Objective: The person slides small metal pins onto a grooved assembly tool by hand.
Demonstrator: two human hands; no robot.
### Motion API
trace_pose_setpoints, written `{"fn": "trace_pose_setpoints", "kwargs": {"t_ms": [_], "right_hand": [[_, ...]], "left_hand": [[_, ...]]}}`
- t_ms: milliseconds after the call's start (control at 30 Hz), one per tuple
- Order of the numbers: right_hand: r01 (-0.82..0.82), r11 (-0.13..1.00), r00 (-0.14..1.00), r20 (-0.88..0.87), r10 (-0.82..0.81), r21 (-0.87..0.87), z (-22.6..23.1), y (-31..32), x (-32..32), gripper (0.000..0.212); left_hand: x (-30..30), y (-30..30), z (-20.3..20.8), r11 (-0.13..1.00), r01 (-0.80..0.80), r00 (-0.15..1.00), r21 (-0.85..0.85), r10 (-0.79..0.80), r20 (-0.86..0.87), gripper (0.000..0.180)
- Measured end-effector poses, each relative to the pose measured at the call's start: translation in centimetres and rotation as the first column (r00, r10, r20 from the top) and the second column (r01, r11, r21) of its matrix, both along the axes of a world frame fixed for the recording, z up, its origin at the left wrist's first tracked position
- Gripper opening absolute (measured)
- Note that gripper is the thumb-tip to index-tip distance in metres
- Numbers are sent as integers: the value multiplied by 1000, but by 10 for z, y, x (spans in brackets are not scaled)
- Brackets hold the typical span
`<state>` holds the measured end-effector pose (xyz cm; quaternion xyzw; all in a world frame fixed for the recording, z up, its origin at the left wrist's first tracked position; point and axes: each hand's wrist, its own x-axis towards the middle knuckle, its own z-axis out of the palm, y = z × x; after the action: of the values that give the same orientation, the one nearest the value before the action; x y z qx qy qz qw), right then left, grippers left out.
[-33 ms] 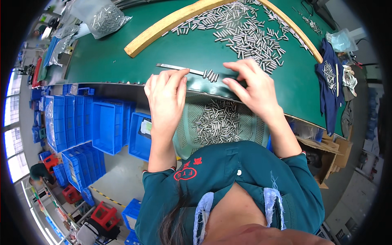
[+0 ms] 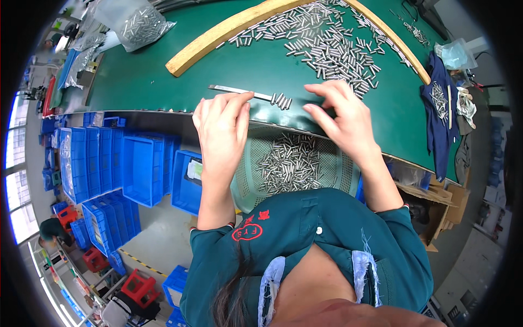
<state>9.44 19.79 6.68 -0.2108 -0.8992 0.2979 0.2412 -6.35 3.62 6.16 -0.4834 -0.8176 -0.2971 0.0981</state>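
Observation:
At the front edge of the green table (image 2: 131,90), my left hand (image 2: 222,125) has its fingers bent and closed over a narrow flat metal strip (image 2: 227,89). Part of the strip is hidden behind those fingers. A short row of small metal pins (image 2: 281,101) lies side by side at the strip's right end. To the right of the row, my right hand (image 2: 348,121) is held with thumb and forefinger apart and nothing between them. Beyond it spreads a large heap of loose metal pins (image 2: 340,57). Below the table edge, a green perforated basket (image 2: 243,185) holds many more pins (image 2: 291,166).
Two wooden bars (image 2: 218,46) (image 2: 389,38) border the heap. A clear bag of pins (image 2: 141,27) lies at far left. On the right, pins rest on dark blue cloth (image 2: 440,131). Blue bins (image 2: 144,169) stand below left; a cardboard box (image 2: 455,204) stands below right.
My right hand has shifted slightly to the right, away from the short row of pins. My left hand, the strip and the row look unmoved.

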Motion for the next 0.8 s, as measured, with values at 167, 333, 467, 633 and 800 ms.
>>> {"fn": "trace_pose_setpoints", "kwargs": {"t_ms": [167, 333, 467, 633, 800], "right_hand": [[205, 979, 978, -53, -204, 10, -7, 12, 33, 20], [270, 963, 961, -57, -270, -2, -19, 16, 46, 20], [217, 950, 976, -55, -210, 223, -20, 24, 41, 22], [174, 944, 981, 29, -190, 279, -19, 31, 30, 17], [161, 940, 983, 42, -181, 300, -21, 27, 29, 11]], "left_hand": [[-2, 8, 5, 999, 41, 999, 5, -41, -29, 17], [3, 32, 1, 960, 255, 961, -115, -265, -74, 21], [1, 39, -3, 916, 332, 928, -224, -360, -96, 23], [5, 47, 2, 916, 329, 931, -231, -355, -82, 25], [27, 78, -4, 916, 399, 907, -44, -401, -124, 14]]}}
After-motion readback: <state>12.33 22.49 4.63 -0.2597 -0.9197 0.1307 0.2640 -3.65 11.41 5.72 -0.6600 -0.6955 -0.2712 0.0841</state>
